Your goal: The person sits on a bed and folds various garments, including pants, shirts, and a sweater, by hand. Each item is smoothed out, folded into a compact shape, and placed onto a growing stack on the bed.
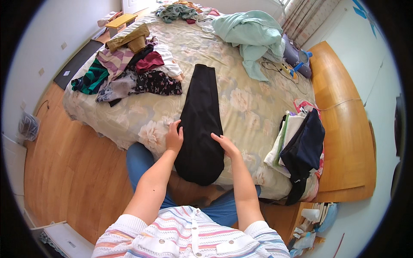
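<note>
Both forearms reach out from the striped top to a black garment (pixel 200 124) laid lengthwise on the bed (pixel 245 103). Left hand (pixel 174 136) rests flat, fingers spread, on its left edge; right hand (pixel 226 145) lies flat on its right side. Smoothing seems under way; folding it would call for gripping an end.

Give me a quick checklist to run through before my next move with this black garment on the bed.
1. Black garment lies flat and lengthwise on the bed: ok.
2. Left hand rests at its left edge: ok.
3. Right hand lies flat on its right side: ok.
4. Near end fully on the bed: not ok, it hangs over the edge.
5. Folded stack clear of the garment: ok.
6. Fabric free of wrinkles: cannot tell.
</note>
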A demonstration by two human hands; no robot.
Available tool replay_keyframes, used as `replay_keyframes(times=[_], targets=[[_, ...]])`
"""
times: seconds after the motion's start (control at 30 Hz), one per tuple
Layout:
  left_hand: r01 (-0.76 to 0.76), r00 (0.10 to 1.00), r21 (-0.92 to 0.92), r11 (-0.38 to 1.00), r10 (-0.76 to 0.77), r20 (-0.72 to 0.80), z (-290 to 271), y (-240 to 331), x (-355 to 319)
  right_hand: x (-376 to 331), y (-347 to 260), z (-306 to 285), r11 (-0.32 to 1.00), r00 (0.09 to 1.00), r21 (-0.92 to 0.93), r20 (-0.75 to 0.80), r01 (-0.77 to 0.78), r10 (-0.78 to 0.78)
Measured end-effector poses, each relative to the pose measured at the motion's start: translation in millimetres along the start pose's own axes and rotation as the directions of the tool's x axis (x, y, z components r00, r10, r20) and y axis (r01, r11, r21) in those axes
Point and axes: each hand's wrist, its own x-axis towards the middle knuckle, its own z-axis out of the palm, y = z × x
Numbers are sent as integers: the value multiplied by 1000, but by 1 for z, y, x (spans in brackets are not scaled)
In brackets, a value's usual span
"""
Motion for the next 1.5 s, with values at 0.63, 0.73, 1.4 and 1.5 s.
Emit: replay_keyframes(times=[0.63, 0.73, 1.4, 1.5], targets=[[93, 967, 456, 885, -189, 170, -2, -4, 15, -93, 49, -24, 809, 922, -472, 20, 350, -387], [183, 886, 431, 884, -338, 317, -2, -1, 29, -90, 53, -10, 646, 779, -604, -64, 467, -624], [609, 756, -162, 777, -506, 416, 8, -38, 45, -10, 21, 5, 883, 802, -267, -375, 387, -465], [627, 752, -233, 743, -500, 429, 12, -41, 44, 14, 12, 2, 844, 779, -324, -342, 426, -525]])
